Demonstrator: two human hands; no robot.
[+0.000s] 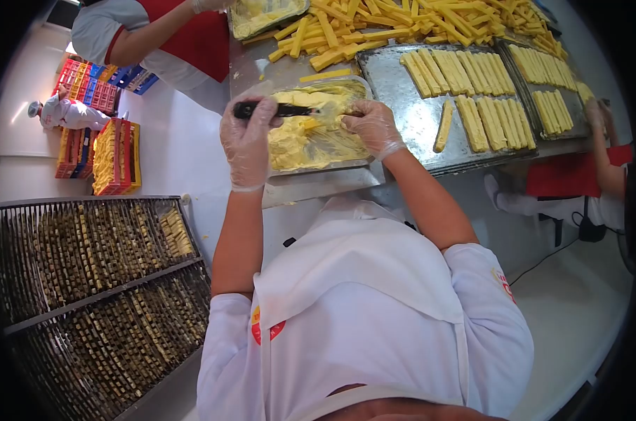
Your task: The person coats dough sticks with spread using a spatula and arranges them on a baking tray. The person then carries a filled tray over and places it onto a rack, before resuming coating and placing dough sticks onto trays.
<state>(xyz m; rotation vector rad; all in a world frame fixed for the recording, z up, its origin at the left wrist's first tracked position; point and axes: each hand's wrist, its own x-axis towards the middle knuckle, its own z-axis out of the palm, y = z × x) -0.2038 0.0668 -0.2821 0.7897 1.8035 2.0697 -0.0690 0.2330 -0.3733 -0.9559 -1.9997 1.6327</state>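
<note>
My left hand (250,144), in a clear plastic glove, is closed around the black handle of a spatula (290,110). The spatula's far end is smeared with pale yellow cream and points toward my right hand. My gloved right hand (374,128) has its fingers pinched together at the right side of the tray; what they hold, if anything, cannot be made out. Below both hands is a shallow metal tray (325,169) with pale yellow cream (290,144) spread in it. A small piece of yellow stick (309,125) shows in the cream.
Plain yellow sticks (402,27) are heaped behind the tray. A baking sheet (402,105) at right carries rows of cream-coated sticks (497,123); another sheet (578,130) lies beyond. Co-workers stand at left and right. A rack (93,295) and crates (121,158) are at left.
</note>
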